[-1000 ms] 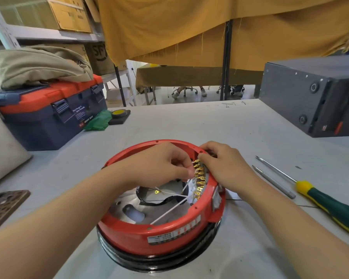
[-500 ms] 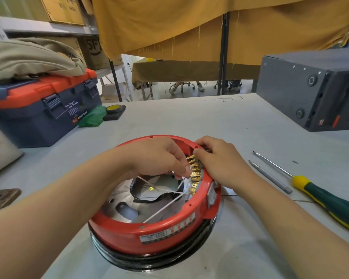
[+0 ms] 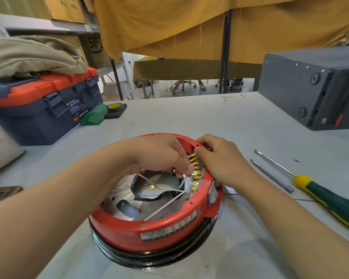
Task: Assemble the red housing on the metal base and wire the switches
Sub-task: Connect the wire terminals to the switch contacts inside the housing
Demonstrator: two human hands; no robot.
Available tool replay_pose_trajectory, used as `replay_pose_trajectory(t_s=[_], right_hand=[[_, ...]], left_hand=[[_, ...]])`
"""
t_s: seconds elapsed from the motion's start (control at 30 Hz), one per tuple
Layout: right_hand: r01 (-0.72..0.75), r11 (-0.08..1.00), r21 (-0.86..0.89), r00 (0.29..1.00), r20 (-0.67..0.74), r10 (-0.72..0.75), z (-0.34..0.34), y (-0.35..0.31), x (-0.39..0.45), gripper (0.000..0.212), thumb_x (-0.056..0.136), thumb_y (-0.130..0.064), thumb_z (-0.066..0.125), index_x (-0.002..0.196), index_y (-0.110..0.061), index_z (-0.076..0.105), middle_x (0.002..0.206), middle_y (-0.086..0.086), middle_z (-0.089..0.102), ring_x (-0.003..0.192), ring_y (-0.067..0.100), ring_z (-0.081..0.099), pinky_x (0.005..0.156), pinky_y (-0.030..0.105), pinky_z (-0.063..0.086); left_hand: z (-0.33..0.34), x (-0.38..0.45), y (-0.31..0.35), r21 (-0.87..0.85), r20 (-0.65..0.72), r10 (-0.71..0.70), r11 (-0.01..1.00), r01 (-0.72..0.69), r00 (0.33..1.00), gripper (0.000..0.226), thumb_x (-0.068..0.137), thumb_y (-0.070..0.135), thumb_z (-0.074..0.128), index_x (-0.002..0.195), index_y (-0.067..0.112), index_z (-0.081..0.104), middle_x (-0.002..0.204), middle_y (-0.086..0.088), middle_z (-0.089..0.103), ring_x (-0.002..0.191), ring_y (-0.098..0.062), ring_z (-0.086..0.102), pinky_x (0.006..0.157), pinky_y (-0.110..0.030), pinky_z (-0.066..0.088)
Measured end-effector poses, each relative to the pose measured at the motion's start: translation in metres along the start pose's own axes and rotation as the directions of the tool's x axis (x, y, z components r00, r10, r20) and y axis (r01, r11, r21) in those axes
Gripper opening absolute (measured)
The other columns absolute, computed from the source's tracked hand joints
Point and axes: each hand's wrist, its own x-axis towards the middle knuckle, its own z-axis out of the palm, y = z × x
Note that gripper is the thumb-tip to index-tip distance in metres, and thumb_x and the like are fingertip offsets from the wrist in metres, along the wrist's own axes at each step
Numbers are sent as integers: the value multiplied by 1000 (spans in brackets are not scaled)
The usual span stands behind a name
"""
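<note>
— Red plastic, round, open on top: that's the one red housing (image 3: 149, 232), and it sits on the shiny metal base (image 3: 127, 202) over a black ring, near the front middle of the pale grey counter (image 3: 189, 121).

— How many hands are on it?

— Two. The left hand (image 3: 159, 154) reaches in over the housing with its fingers curled down, pinching something small at the row of brass switch terminals (image 3: 195, 174) on the inner right wall. What exactly it pinches I cannot tell. The right hand (image 3: 220, 156) lies over the rim from outside, fingers curled, fingertips pressed at the top of the same row; whether it holds anything is hidden.

— Wires?

— Three thin white wires (image 3: 165, 204) cross the inside toward the terminals, and one carries a small brass ring lug.

— And beside it?

— Two tools to the right, well apart from the housing: one green-and-yellow-handled screwdriver (image 3: 326, 200) and one slim grey metal rod (image 3: 270, 175). One navy toolbox with an orange lid (image 3: 40, 105) stands far left, one dark grey box (image 3: 310, 87) far right.
</note>
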Motion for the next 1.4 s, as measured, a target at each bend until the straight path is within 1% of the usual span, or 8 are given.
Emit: replay_pose_trajectory(t_s=[0.4, 0.6, 0.8, 0.97, 1.1, 1.2, 1.33, 1.4], right_hand=[[6, 1000, -1, 1000, -3, -6, 1, 0, 0, 20, 93, -24, 47, 104, -22, 64, 84, -7, 61, 71, 1, 55, 54, 14, 38], [7, 1000, -2, 1000, -3, -7, 1, -1, 0, 20, 93, -24, 46, 103, -21, 63, 83, -6, 62, 70, 3, 56, 55, 16, 39], [7, 1000, -7, 1000, -6, -7, 1, -2, -1, 20, 93, -23, 46, 103, -20, 63, 84, -4, 62, 70, 4, 56, 54, 18, 39], [-2, 1000, 0, 1000, -5, 2, 1, -1, -1, 21, 93, -23, 46, 103, -20, 64, 83, -3, 62, 67, 8, 55, 53, 21, 38], [5, 1000, -6, 1000, -7, -5, 2, 0, -1, 20, 93, -23, 46, 102, -22, 64, 82, -4, 63, 61, 5, 54, 49, 18, 34], [8, 1000, -13, 1000, -9, -8, 2, 0, 0, 21, 92, -23, 46, 102, -22, 64, 85, -2, 65, 67, 4, 55, 51, 16, 37], [6, 1000, -2, 1000, -8, -6, 1, 0, -1, 21, 92, -22, 46, 102, -22, 65, 87, -1, 65, 71, 5, 56, 54, 18, 39], [9, 1000, -5, 1000, -6, -9, 2, 0, -1, 21, 92, -23, 46, 103, -22, 64, 87, -2, 65, 70, 5, 56, 54, 18, 38]], left_hand=[[-6, 6, -1, -78, 128, -35, 996, 45, 991, 14, 82, 5, 64, 69, 6, 69, 57, 0, 58, 66, -17, 44, 63, -25, 31], [-8, 9, 0, -68, 156, -48, 996, 59, 987, 14, 82, 6, 65, 69, 6, 69, 56, 0, 58, 67, -18, 43, 62, -26, 29], [-7, 8, 0, -70, 122, -53, 996, 62, 991, 15, 82, 8, 66, 67, 8, 70, 55, 2, 60, 65, -17, 45, 62, -25, 30], [-6, 6, 5, -11, 52, -20, 1000, 21, 998, 16, 81, 12, 69, 65, 11, 70, 55, 5, 62, 52, -7, 48, 59, -20, 37], [-4, 1, 6, 67, -38, 68, 996, -65, 997, 12, 79, 16, 72, 74, 4, 72, 64, -1, 68, 52, -6, 53, 56, -13, 44], [-1, -4, 2, 63, -79, 136, 989, -131, 988, 13, 79, 17, 73, 76, 5, 72, 70, -6, 71, 55, -7, 56, 60, -17, 46], [2, -8, -3, 107, -101, 216, 973, -205, 971, 9, 82, 23, 70, 77, 16, 72, 67, 4, 70, 59, -4, 58, 62, -22, 47], [4, -10, -6, 119, -117, 254, 963, -241, 960, 8, 82, 24, 69, 77, 19, 73, 65, 7, 68, 55, -2, 54, 57, -19, 43]])
